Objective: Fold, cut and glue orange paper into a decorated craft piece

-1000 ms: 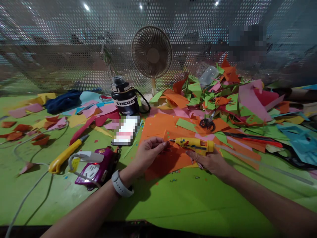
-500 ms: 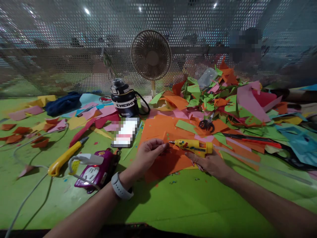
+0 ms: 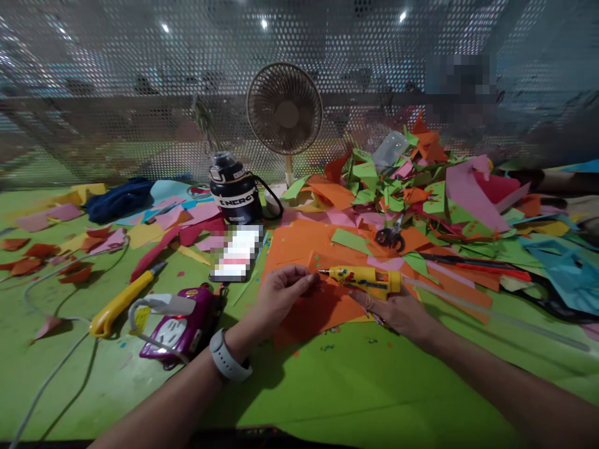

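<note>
My right hand (image 3: pixel 388 310) is wrapped round a yellow glue gun (image 3: pixel 365 279), its metal nozzle pointing left. A long translucent glue stick (image 3: pixel 496 312) sticks out of the gun's back end toward the right. Just left of the nozzle, my left hand (image 3: pixel 285 293) is closed, thumb against the fingers; whatever it pinches is too small and dark to make out. Both hands are above orange paper sheets (image 3: pixel 299 246) lying on the green table. A pale watch band circles my left wrist.
Left of my arm are a purple power strip (image 3: pixel 180 327) with a plug in it and a yellow-handled cutter (image 3: pixel 121 300). Beyond stand a phone (image 3: pixel 236 252), a black bottle (image 3: pixel 235 193) and a fan (image 3: pixel 285 112). Scissors (image 3: pixel 390 238) lie before heaped paper scraps (image 3: pixel 374 181).
Both hands keep nearly the same pose, with the nozzle still close to the left fingertips. The view has shifted very slightly, so the background sits a little lower.
</note>
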`<state>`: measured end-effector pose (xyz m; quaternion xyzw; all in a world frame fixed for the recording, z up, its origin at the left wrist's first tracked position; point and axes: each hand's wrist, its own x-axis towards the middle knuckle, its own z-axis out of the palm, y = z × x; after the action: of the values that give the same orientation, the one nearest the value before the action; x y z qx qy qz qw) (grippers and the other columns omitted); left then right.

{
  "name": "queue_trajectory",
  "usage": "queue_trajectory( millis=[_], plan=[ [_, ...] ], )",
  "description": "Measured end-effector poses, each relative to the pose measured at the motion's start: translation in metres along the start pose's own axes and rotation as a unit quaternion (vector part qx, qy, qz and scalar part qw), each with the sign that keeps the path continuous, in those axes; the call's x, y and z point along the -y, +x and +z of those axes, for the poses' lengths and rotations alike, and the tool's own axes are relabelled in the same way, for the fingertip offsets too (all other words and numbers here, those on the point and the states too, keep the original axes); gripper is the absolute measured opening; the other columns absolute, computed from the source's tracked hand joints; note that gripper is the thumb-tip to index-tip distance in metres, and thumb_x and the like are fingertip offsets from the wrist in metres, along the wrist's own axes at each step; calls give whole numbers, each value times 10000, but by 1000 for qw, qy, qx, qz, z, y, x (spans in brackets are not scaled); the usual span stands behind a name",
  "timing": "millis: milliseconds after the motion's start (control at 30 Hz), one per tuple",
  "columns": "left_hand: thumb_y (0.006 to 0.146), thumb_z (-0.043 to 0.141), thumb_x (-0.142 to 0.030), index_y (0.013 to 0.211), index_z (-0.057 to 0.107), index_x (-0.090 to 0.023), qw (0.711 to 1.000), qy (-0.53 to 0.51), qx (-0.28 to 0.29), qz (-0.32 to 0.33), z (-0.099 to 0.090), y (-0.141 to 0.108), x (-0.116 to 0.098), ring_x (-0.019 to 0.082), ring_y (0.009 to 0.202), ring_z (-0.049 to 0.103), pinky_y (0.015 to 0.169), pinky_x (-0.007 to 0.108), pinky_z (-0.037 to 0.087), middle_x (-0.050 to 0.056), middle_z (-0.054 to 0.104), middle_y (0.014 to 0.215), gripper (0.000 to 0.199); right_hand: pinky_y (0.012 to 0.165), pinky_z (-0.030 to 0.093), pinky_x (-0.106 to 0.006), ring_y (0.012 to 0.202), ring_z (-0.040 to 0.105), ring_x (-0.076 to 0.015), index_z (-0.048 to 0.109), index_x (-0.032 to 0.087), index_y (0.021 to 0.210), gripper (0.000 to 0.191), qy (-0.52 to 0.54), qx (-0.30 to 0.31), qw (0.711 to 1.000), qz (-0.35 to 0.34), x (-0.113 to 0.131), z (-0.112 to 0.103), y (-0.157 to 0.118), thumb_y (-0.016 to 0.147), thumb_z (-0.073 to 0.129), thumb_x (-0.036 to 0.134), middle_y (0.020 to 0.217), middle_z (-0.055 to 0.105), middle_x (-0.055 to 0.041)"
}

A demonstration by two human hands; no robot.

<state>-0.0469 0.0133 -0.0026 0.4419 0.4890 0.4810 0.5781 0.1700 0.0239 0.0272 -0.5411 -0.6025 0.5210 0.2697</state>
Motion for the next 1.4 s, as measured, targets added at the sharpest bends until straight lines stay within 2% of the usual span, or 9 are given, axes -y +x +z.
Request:
queue_trajectory(
  millis=[200,300,533,633,733,900,1067,1267,1400],
  plan=[
    [719,764,-350,740,686,-178,1000,6,8,4,-1,1,2,144,664,658,680,264,521,28,732,718,190,480,466,-265,543,527,-142,744,172,881,462,8,7,1000,2,-5,1,1,611,767,546,706,695,-44],
    [706,772,-376,749,691,-175,1000,7,3,2,0,1,1,142,668,660,674,254,521,31,735,720,222,515,492,-264,582,567,-149,740,174,938,491,10,8,1000,-2,-8,0,1,633,753,559,770,717,-51],
    [654,799,-425,741,680,-159,1000,-2,-1,2,1,1,0,136,651,657,660,246,526,24,730,694,304,678,577,-323,793,682,-240,747,195,939,507,-11,8,1000,-2,-5,-2,1,614,738,584,880,752,-74],
    [661,794,-408,747,674,-165,1000,-5,-1,-1,-1,1,1,145,662,665,675,264,533,24,731,697,284,785,586,-352,900,692,-268,748,202,967,490,0,13,1000,-22,-3,-2,0,623,739,551,929,758,-82],
    [695,770,-380,753,680,-173,1000,-1,3,3,-2,2,3,145,664,666,688,276,533,26,732,707,233,835,583,-364,924,694,-272,752,207,970,462,5,18,999,-34,-4,-1,1,635,730,526,936,760,-83],
    [724,745,-364,753,686,-177,1000,16,5,15,-2,1,3,152,669,665,692,285,531,34,732,719,198,797,593,-378,892,693,-280,763,219,894,403,-22,11,999,-47,-6,-1,1,659,694,539,835,756,-76],
    [712,755,-379,750,691,-172,1000,18,6,14,0,0,0,149,665,664,691,276,536,34,733,714,219,792,584,-363,866,688,-269,755,202,925,458,3,6,999,-41,-6,0,1,637,711,556,849,749,-79],
    [693,769,-399,746,703,-184,1000,12,9,21,-1,0,0,135,649,660,667,252,539,13,727,688,231,603,549,-310,681,647,-231,745,154,971,475,-7,16,1000,-12,-7,0,-1,675,708,524,518,598,-25],
    [682,778,-417,748,706,-179,1000,15,6,21,-1,0,1,135,653,658,669,246,537,15,729,693,258,627,547,-308,724,649,-227,733,137,1025,487,9,16,1000,-18,-7,1,-1,685,705,484,623,658,-50]
  ],
)
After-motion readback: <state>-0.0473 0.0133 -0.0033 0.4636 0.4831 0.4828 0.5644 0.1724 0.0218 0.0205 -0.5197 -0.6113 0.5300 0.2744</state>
